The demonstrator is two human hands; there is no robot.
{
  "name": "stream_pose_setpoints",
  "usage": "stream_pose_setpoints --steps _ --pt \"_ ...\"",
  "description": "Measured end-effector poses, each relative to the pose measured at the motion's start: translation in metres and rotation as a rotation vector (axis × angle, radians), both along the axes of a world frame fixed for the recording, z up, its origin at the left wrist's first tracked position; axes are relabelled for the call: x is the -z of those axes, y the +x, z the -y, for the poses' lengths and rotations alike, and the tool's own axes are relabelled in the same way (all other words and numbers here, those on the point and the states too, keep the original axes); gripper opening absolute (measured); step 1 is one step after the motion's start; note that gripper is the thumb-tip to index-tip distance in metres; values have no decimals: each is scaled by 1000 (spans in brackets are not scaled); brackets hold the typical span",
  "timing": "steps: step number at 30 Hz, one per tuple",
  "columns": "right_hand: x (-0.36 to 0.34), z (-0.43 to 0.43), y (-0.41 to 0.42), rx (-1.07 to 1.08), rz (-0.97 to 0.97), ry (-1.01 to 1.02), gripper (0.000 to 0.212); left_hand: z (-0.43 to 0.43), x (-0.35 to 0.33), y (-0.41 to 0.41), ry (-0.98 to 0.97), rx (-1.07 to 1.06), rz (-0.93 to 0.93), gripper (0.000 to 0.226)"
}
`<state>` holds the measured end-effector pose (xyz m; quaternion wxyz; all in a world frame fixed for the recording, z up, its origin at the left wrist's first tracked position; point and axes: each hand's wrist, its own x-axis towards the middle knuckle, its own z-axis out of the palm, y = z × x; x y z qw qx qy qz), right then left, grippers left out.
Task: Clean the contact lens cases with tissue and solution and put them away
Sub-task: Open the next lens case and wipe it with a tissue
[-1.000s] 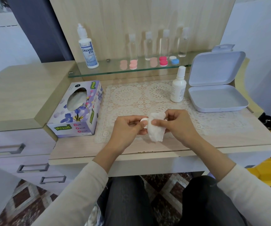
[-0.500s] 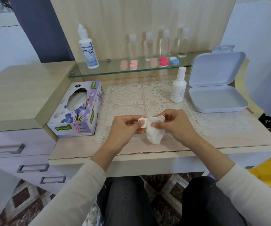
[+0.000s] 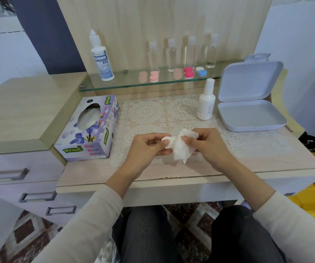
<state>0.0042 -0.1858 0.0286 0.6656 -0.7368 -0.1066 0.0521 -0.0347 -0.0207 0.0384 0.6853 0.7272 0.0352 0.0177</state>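
Over the lace mat, my left hand (image 3: 145, 147) pinches a small white contact lens case (image 3: 166, 141) between thumb and fingers. My right hand (image 3: 208, 147) grips a crumpled white tissue (image 3: 182, 148) and presses it against the case, hiding most of it. On the glass shelf (image 3: 126, 83) lie more cases: a pale pink one (image 3: 143, 76), a pink one (image 3: 154, 75), a peach one (image 3: 177, 74), a red-pink one (image 3: 189, 72) and a white-and-blue one (image 3: 201, 71). A small white solution bottle (image 3: 206, 101) stands on the mat.
A tissue box (image 3: 90, 130) sits at the left of the desk. An open pale lidded storage box (image 3: 251, 112) lies at the right. A tall Dream Eye solution bottle (image 3: 102, 59) and several clear bottles (image 3: 181, 52) stand on the shelf. Drawers are at lower left.
The tissue has shifted in my right hand as it rubs the case; both hands stay almost in the same place.
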Motion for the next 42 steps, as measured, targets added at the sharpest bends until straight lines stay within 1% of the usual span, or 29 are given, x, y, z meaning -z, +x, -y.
stream_pose_setpoints --steps 3,6,8,10,12,14,18,21,23,25,28,33,36,39,42 --pt "0 3 0 -38 9 -4 8 -1 -1 1 -58 1 -19 15" --pt "-1 4 -1 -96 23 22 27 -2 -2 2 -127 -2 -33 15" --pt "-1 5 -1 -106 23 38 33 -2 -3 4 -148 -5 -37 18" --pt "-1 7 -1 -94 9 33 35 -5 -4 5 -135 -2 -40 14" --pt "-2 9 0 -63 -10 -1 32 -7 -4 8 -22 8 -62 21" --pt "-3 12 1 -21 -27 -22 25 -10 -3 11 157 16 -54 30" --pt "-1 19 6 92 -46 -20 16 -8 2 18 451 37 47 30" --pt "-4 20 6 108 -46 -13 5 -5 11 21 682 77 142 29" --pt "-5 20 5 115 -26 -18 9 -5 17 22 858 64 212 29" --pt "-4 21 5 124 -15 -15 11 -7 19 23 998 50 241 28" --pt "-2 23 6 103 -25 -14 18 -9 21 23 1123 57 246 26" --pt "-3 21 2 58 -54 -7 6 -8 25 26 1163 48 237 33" --pt "-2 18 0 47 -65 -14 10 -11 24 23 1124 54 219 37" --pt "-3 7 -5 30 -48 -42 9 -24 18 14 1051 35 226 34" --pt "-7 -16 -14 -32 0 -65 16 -47 7 -7 988 0 235 29"
